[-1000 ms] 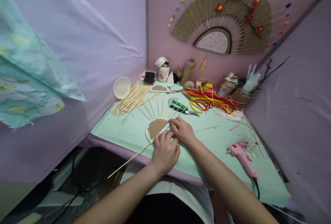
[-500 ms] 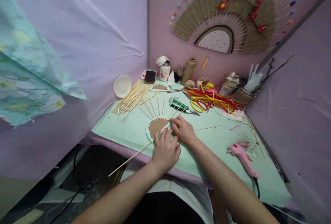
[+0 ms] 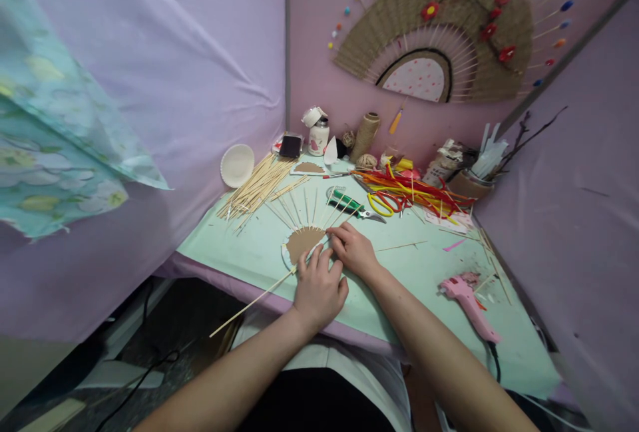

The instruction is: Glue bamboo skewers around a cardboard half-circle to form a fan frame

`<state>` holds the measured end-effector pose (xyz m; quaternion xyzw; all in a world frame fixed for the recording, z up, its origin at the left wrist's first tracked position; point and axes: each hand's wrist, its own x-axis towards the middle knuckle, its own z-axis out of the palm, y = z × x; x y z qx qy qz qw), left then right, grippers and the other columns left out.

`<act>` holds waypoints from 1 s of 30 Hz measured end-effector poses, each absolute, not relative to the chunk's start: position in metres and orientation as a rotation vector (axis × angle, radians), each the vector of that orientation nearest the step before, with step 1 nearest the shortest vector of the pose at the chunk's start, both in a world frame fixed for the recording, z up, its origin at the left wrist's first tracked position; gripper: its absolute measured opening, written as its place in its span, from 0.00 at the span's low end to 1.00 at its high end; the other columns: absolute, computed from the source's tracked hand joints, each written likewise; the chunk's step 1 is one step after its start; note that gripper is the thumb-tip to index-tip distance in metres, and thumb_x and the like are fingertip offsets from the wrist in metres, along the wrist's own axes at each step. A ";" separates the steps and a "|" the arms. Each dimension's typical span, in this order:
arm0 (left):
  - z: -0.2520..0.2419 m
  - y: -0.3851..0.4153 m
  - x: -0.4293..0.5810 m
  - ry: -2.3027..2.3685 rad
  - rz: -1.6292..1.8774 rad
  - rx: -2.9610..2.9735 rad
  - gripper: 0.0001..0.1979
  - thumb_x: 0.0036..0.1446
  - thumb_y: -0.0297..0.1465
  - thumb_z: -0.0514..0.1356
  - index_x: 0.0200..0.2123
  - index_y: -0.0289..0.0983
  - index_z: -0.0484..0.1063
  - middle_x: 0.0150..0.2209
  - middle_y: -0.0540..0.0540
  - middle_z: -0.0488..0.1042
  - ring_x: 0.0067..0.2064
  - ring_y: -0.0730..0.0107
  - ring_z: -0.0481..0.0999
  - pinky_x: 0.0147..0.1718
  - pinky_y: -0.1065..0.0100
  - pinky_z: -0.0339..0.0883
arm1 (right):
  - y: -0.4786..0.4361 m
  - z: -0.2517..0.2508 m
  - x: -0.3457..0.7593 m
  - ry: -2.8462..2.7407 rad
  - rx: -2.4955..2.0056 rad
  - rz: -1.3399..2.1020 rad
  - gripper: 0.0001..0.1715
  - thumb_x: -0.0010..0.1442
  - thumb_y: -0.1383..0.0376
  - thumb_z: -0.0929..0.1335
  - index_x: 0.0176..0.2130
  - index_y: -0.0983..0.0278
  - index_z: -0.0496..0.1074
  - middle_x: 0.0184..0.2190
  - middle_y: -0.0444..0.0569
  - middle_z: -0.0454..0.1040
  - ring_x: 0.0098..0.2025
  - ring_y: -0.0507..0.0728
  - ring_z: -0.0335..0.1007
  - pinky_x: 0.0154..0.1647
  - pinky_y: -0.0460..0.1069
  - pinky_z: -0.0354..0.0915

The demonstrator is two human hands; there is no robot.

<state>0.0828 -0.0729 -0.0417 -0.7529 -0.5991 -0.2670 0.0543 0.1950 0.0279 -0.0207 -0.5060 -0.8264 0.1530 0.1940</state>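
A brown cardboard half-disc [image 3: 302, 243] lies on the mint-green table [image 3: 249, 255], with thin bamboo sticks fanning out from its far edge. My left hand [image 3: 318, 289] rests at its near edge, fingers curled round a long bamboo stick [image 3: 249, 306] that juts out to the lower left past the table edge. My right hand [image 3: 353, 251] sits at the half-disc's right edge, fingertips pinched down on the stick's end there.
A pile of bamboo sticks [image 3: 256, 187] and a white paper plate [image 3: 236, 166] lie at the back left. Green-handled cutters [image 3: 349, 205], yellow scissors [image 3: 382, 204] and coloured pipe cleaners [image 3: 414, 193] sit behind. A pink glue gun [image 3: 469, 297] lies right. A woven fan [image 3: 439, 26] hangs on the wall.
Both hands stay almost where they were on the half-disc and stick; the view has shifted slightly.
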 end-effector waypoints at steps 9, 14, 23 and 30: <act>-0.042 -0.073 0.083 -1.811 -0.830 -2.285 0.12 0.58 0.32 0.59 0.45 0.39 0.72 0.55 0.38 0.73 0.61 0.48 0.66 0.59 0.43 0.54 | 0.027 -0.020 0.195 -2.307 -1.403 0.444 0.20 0.68 0.63 0.60 0.51 0.57 0.76 0.46 0.47 0.75 0.45 0.54 0.74 0.42 0.46 0.65; -0.042 -0.073 0.083 -1.817 -0.810 -2.287 0.12 0.59 0.32 0.58 0.46 0.38 0.72 0.55 0.37 0.73 0.61 0.47 0.66 0.59 0.43 0.54 | 0.027 -0.019 0.194 -2.306 -1.412 0.451 0.20 0.68 0.63 0.60 0.51 0.57 0.76 0.46 0.48 0.75 0.45 0.54 0.74 0.41 0.47 0.65; -0.040 -0.073 0.082 -1.821 -0.788 -2.298 0.13 0.58 0.32 0.58 0.47 0.38 0.72 0.55 0.37 0.73 0.61 0.47 0.66 0.59 0.42 0.54 | 0.028 -0.020 0.195 -2.316 -1.404 0.436 0.20 0.68 0.63 0.59 0.51 0.57 0.76 0.46 0.47 0.75 0.44 0.54 0.74 0.39 0.47 0.64; -0.041 -0.072 0.082 -1.818 -0.790 -2.289 0.13 0.59 0.32 0.59 0.47 0.38 0.72 0.54 0.37 0.73 0.61 0.47 0.65 0.59 0.43 0.54 | 0.029 -0.022 0.195 -2.304 -1.385 0.438 0.20 0.68 0.63 0.59 0.50 0.57 0.76 0.45 0.47 0.75 0.44 0.54 0.74 0.39 0.47 0.63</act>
